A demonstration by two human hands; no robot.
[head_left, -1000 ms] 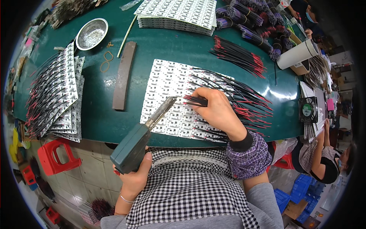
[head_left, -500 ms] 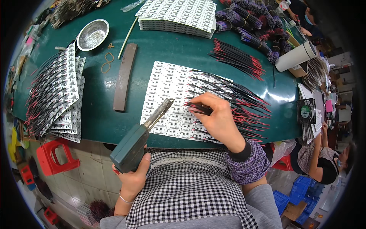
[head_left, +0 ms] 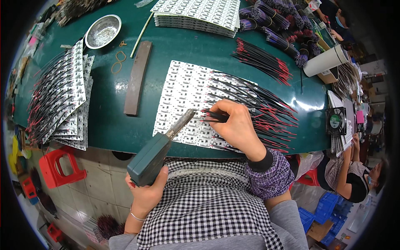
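Observation:
My left hand (head_left: 150, 189) is wrapped round the grip of a dark green soldering gun (head_left: 151, 157). The gun's metal tip points up and right, over a white circuit board panel (head_left: 175, 93) lying on the bench. My right hand (head_left: 237, 127) pinches a small bundle of black wires (head_left: 216, 116) with red ends, which point left toward the gun's tip. Whether tip and wires touch, I cannot tell. Rows of black wires with red ends (head_left: 266, 104) run off the panel's right half, partly hidden under my right hand.
A brown bar (head_left: 138, 79), rubber bands (head_left: 116, 67) and a metal bowl (head_left: 103, 32) lie to the left. Wired panels (head_left: 79, 87) are piled at far left. Bare panels (head_left: 196, 23), loose wires (head_left: 264, 62) and purple bundles (head_left: 281, 43) lie behind. A fan (head_left: 335, 121) stands right.
The soldering gun has moved slightly right and up, its tip now nearer the wires in my right hand. My right hand stays almost in place. The whole view has shifted a little.

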